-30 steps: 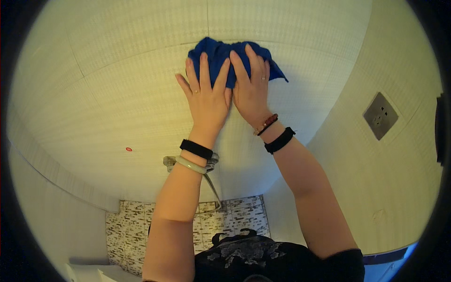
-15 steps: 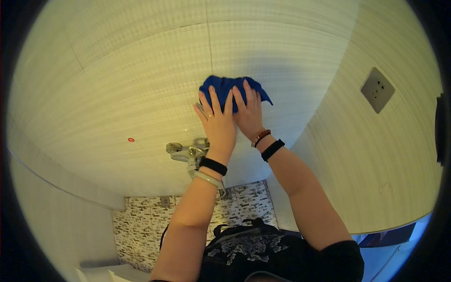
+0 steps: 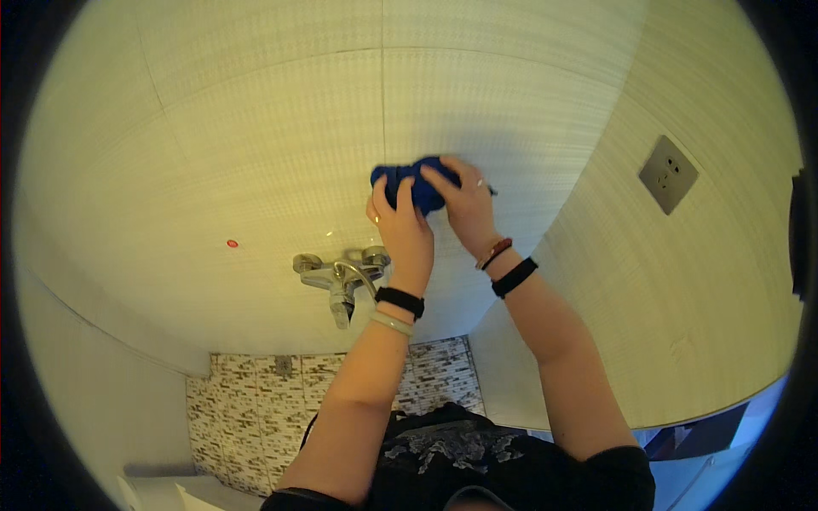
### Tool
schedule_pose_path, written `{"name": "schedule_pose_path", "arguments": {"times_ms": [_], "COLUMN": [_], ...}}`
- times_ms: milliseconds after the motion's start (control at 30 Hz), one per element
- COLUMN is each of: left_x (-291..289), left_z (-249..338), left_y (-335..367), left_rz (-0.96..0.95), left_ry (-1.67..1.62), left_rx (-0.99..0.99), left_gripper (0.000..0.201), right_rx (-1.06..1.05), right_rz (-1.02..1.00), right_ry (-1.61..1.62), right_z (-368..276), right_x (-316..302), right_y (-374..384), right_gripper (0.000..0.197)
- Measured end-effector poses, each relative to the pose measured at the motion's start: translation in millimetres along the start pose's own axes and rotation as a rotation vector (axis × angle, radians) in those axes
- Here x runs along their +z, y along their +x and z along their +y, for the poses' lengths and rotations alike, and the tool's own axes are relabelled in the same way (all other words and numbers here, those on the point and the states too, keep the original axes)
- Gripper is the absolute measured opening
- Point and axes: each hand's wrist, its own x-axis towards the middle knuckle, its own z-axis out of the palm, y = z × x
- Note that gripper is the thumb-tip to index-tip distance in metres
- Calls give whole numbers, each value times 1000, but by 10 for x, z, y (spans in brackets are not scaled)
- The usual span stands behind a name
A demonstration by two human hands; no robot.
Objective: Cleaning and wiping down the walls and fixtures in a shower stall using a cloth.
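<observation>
A blue cloth (image 3: 417, 180), bunched up, is at the pale tiled wall (image 3: 281, 153) in front of me. My left hand (image 3: 403, 223) grips its left part with bent fingers, a ring on one of them. At the cloth's right side, my right hand (image 3: 467, 204) has its fingers curled over it. Part of the cloth lies hidden under my fingers, and a small dark tip pokes out past the right hand. Below the left hand, a chrome mixer tap (image 3: 341, 277) is fixed to the wall, partly covered by that wrist.
On the right-hand wall sits a grey power socket (image 3: 668, 175). A small red oval mark (image 3: 232, 244) shows on the wall left of the tap. Mosaic floor tiles (image 3: 247, 409) with a square drain (image 3: 284, 365) lie below. A white edge (image 3: 162, 494) stands at lower left.
The cloth has gone from spread flat under my hands to bunched between them. My fingers have curled from stretched out to gripping. The view has shifted slightly, showing more of the tap.
</observation>
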Motion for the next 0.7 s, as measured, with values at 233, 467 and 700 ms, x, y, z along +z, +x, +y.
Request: {"name": "schedule_pose_path", "arguments": {"times_ms": [233, 467, 700], "left_x": [55, 390, 548], "left_z": [123, -347, -593], "left_y": [575, -149, -790], "left_rz": [255, 231, 162], "left_ry": [-4, 119, 270], "left_rx": [125, 72, -103], "left_gripper": [46, 40, 31], "right_rx": [-13, -125, -156], "right_rz": [185, -9, -216], "right_ry": [200, 17, 96], "right_z": [-30, 145, 220], "right_x": [-168, 300, 621], "right_y": [691, -150, -859], "right_gripper": [48, 44, 44]}}
